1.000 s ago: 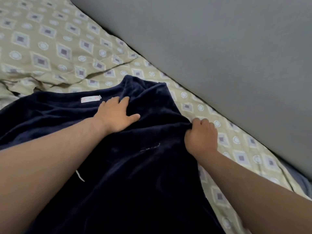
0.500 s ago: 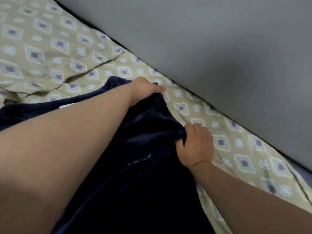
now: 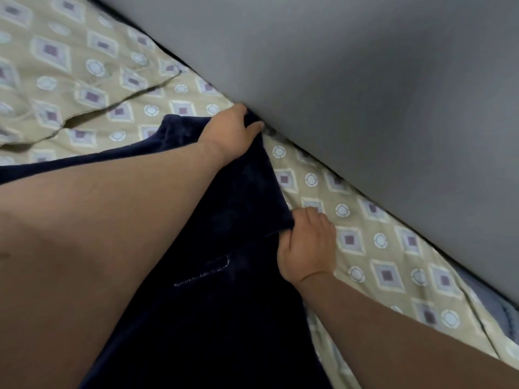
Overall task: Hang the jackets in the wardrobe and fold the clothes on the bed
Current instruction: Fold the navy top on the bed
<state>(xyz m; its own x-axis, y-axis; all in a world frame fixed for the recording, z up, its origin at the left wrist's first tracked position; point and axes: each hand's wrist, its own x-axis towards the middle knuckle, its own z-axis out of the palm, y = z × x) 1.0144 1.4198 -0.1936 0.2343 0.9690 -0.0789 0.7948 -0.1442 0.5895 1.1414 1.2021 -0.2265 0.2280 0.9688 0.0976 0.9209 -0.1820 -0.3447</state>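
Navy garment (image 3: 224, 318), left hand (image 3: 230, 131), right hand (image 3: 307, 245)

place: bedroom | evidence: patterned bed sheet (image 3: 84, 80), grey wall (image 3: 365, 80)

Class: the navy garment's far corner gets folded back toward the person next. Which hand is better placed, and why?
Left, probably. The left hand grips the navy garment at its far corner beside the grey wall; the right hand holds the side edge nearer the person, suited to anchoring.

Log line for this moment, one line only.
left hand: grips navy garment far corner by grey wall | right hand: grips its side edge | surface: patterned bedsheet
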